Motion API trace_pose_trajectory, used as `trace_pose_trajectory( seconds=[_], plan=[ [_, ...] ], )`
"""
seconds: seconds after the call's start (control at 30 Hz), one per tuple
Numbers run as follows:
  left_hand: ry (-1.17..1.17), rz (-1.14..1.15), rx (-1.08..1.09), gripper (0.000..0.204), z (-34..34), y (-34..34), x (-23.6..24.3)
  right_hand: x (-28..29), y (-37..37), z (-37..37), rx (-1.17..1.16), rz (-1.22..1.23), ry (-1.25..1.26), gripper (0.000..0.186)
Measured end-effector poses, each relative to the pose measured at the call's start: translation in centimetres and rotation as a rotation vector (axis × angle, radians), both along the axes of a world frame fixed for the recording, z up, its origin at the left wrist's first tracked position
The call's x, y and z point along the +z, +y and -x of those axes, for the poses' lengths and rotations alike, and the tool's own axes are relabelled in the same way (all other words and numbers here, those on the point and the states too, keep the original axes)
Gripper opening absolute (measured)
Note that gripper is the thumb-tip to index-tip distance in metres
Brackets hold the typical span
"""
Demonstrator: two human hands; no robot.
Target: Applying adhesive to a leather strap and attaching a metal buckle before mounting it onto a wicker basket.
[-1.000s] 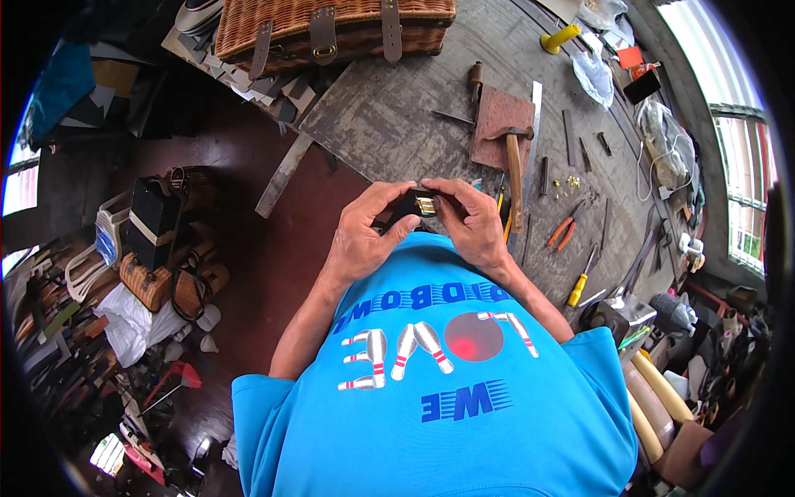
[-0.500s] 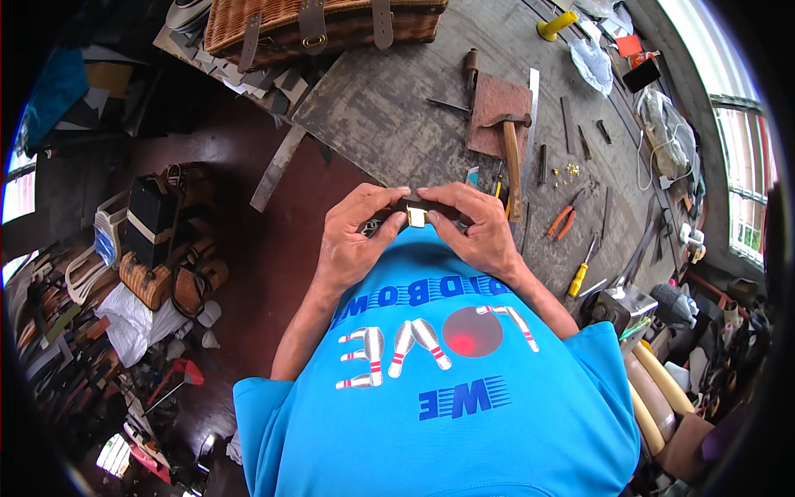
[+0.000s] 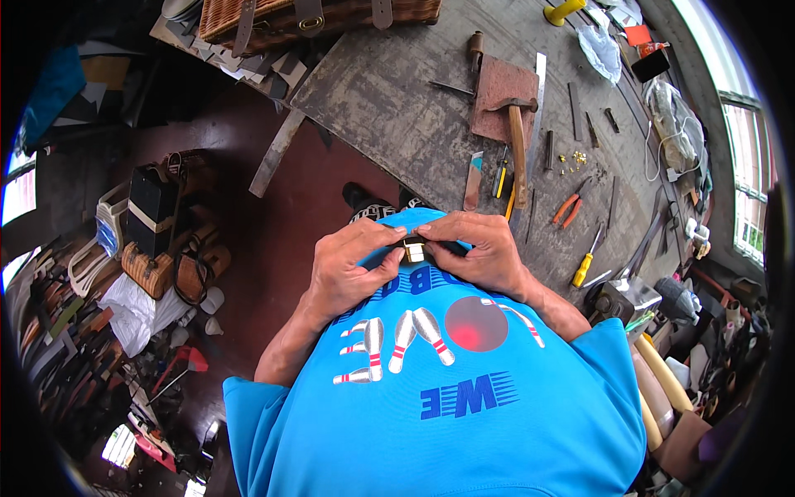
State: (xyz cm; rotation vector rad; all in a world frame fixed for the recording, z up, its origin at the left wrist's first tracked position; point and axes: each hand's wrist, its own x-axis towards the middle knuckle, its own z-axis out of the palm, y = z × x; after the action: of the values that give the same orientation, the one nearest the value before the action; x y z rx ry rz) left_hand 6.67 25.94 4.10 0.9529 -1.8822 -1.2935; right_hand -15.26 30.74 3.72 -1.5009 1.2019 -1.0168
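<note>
Close in front of my chest, both hands pinch a short dark strap (image 3: pixel 411 240), which looks like leather. A shiny gold and silver metal fitting (image 3: pixel 415 252), like a clasp or buckle, sits on it between the fingertips. My left hand (image 3: pixel 348 263) is closed on the strap's left part, thumb and forefinger near the fitting. On the other side, my right hand (image 3: pixel 484 255) pinches the right part. Fingers cover most of the strap, so its ends are hidden.
On the worktable (image 3: pixel 364 99) lie a hammer (image 3: pixel 518 153) across a reddish slab (image 3: pixel 501 91), a utility knife (image 3: pixel 473 182), pliers (image 3: pixel 569 207), a yellow screwdriver (image 3: pixel 585 267) and small brass pieces (image 3: pixel 573 157). A wicker basket (image 3: pixel 281 21) stands at the far left.
Both hands have come nearer to my chest with the strap and fitting, slightly down in the picture. The utility knife on the table now shows fully.
</note>
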Motion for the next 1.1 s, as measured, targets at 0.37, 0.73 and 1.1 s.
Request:
trace_pose_trajectory(
  seconds=[0.37, 0.73, 1.1],
  plan=[
    [0.011, -0.09, -0.006, 0.025, 0.15, -0.1, 0.08, -0.33, -0.06, 0.29, 0.005, -0.061, -0.033, 0.022],
    [-0.024, -0.115, -0.009, 0.024, 0.52, -0.68, 0.26, -0.08, -0.39, 0.23, -0.042, -0.151, -0.027, 0.021],
    [-0.054, -0.092, -0.008, 0.022, 0.61, -0.94, 0.27, -0.1, -0.52, -0.11, -0.078, -0.144, -0.023, 0.015]
  ],
)
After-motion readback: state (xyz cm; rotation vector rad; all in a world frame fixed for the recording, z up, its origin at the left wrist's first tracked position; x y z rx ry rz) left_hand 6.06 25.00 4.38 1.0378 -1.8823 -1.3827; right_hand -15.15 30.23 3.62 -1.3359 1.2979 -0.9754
